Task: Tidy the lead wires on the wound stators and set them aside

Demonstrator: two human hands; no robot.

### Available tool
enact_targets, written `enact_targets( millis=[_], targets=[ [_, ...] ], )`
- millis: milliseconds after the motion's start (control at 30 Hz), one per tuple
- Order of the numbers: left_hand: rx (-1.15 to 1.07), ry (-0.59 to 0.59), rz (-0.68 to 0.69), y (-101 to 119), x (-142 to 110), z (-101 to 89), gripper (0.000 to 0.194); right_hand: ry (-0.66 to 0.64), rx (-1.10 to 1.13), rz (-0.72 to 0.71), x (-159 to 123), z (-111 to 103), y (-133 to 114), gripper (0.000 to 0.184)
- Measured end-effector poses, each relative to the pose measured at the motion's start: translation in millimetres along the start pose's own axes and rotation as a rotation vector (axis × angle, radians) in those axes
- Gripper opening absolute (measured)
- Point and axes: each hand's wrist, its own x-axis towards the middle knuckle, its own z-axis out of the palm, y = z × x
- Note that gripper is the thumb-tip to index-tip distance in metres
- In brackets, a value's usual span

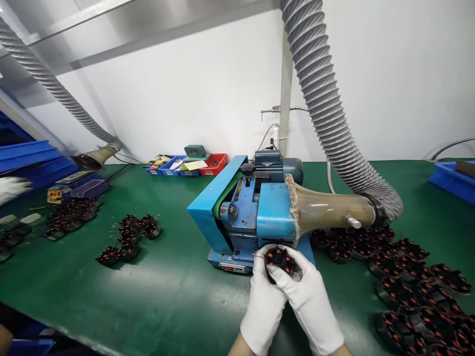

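Both my hands wear white gloves and hold one motor stator (281, 259), a dark ring with copper windings. My left hand (264, 291) wraps its left side, and my right hand (302, 282) grips its right side with the thumb across the front. The stator is close against the front of a blue belt grinding machine (276, 210); whether it touches the machine I cannot tell. A translucent tan suction funnel (330, 210) is fixed to the right side of the machine's blue cover. Fingers hide part of the stator's rim.
Many stators (399, 291) lie on the green table (178, 291) at right, with a smaller group (129, 237) at left. A ribbed grey hose (319, 79) drops to the funnel. Small bins (213, 163) stand behind. Another person's gloved hand (14, 189) shows at far left.
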Motion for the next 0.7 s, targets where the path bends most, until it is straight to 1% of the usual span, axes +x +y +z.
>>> enact_targets(
  millis=[167, 233, 300, 367, 433, 467, 533, 567, 600, 633, 700],
  targets=[
    [0.016, 0.002, 0.003, -4, 4, 3.4, 0.036, -0.008, 0.055, 0.010, 1, -1, -3, 0.033],
    [0.029, 0.002, -0.003, -4, -1, -0.2, 0.037, 0.005, 0.043, 0.020, -4, -1, 0, 0.033],
    [0.015, -0.010, -0.033, -3, -10, -8.4, 0.041, 0.008, 0.038, 0.043, -12, -4, 6, 0.037],
    [-0.057, -0.057, -0.102, 1, -20, -20.2, 0.045, -0.063, 0.122, 0.095, -22, -12, 10, 0.044],
    [-0.176, -0.127, -0.241, 6, -27, -31.7, 0.038, -0.207, 0.302, 0.171, -30, -24, 11, 0.053],
    [-0.233, -0.157, -0.321, 8, -29, -35.8, 0.034, -0.259, 0.391, 0.205, -33, -30, 10, 0.056],
    [-0.302, -0.186, -0.459, 12, -28, -39.7, 0.035, -0.279, 0.506, 0.227, -36, -41, 7, 0.058],
    [-0.326, -0.198, -0.507, 13, -27, -39.5, 0.038, -0.266, 0.513, 0.213, -37, -44, 6, 0.058],
    [-0.338, -0.208, -0.516, 14, -27, -38.5, 0.040, -0.250, 0.495, 0.185, -38, -46, 4, 0.058],
    [-0.338, -0.213, -0.482, 15, -27, -36.9, 0.042, -0.238, 0.446, 0.145, -39, -46, 4, 0.061],
    [-0.349, -0.226, -0.389, 18, -31, -34.0, 0.051, -0.233, 0.242, 0.056, -43, -41, 2, 0.071]
  ],
)
